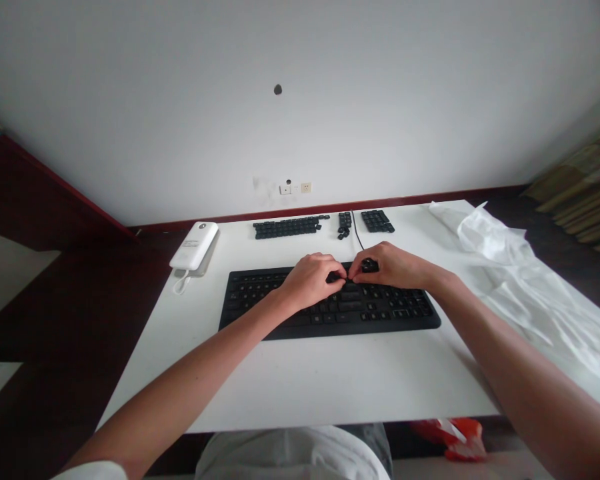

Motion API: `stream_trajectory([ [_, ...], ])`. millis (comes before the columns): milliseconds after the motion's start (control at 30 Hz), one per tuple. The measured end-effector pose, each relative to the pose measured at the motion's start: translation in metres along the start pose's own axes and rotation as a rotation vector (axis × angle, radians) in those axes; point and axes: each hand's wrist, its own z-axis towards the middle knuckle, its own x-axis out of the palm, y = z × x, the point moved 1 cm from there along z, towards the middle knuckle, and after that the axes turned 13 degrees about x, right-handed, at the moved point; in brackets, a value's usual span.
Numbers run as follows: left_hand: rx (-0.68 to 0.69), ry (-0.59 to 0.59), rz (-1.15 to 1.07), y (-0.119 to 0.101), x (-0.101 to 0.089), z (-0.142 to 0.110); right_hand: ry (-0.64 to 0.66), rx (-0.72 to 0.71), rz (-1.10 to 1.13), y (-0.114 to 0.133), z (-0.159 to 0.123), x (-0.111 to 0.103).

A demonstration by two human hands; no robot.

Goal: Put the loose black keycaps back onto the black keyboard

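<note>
A black keyboard [275, 323] lies on the white table in front of me. Some of its key places look bare, without keycaps. My left hand [314, 280] is over its middle, thumb and fingers pinched close to the upper rows. Right beside it, my right hand [391, 267] pinches at nearly the same spot, the fingertips almost touching. Whatever is between the fingertips is too small to make out. Behind the keyboard, loose black keycaps lie in a wide block [286, 229], a narrow column [345, 221] and a squarish block [376, 221].
A white power bank [195, 245] with a short cable loop sits at the table's left. Crumpled white plastic [495, 237] spreads over the right side. The keyboard's cable [357, 232] runs to the back edge by the wall. Below the front edge is an orange bag [465, 440].
</note>
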Motion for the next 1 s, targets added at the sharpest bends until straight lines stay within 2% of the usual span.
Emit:
stream_trajectory([
  [67,0.01,-0.01,0.01,0.0,0.002,0.0,-0.034,-0.011,0.011,0.001,0.0,0.0],
  [133,0.023,-0.021,0.014,0.0,0.002,-0.001,-0.155,-0.016,0.11,0.005,0.001,0.0],
  [200,0.035,-0.023,0.02,0.0,0.003,-0.001,-0.335,-0.024,0.373,0.012,0.003,0.004],
  [267,0.042,-0.011,0.028,0.0,0.003,-0.001,-0.459,-0.046,0.758,0.021,0.005,0.011],
  [333,0.039,0.003,0.035,0.0,0.003,-0.001,-0.466,-0.088,1.079,0.03,0.008,0.022],
  [400,0.026,0.008,0.031,0.001,0.003,0.0,-0.451,-0.114,1.2,0.038,0.013,0.034],
  [533,-0.015,0.004,0.01,0.001,0.004,0.0,-0.469,-0.095,1.209,0.045,0.02,0.049],
  [733,-0.086,-0.025,-0.031,-0.001,0.003,-0.001,-0.48,-0.092,1.193,0.045,0.025,0.06],
  [1000,-0.094,0.025,0.079,-0.003,0.004,0.0,-0.509,-0.078,1.016,0.044,0.025,0.07],
])
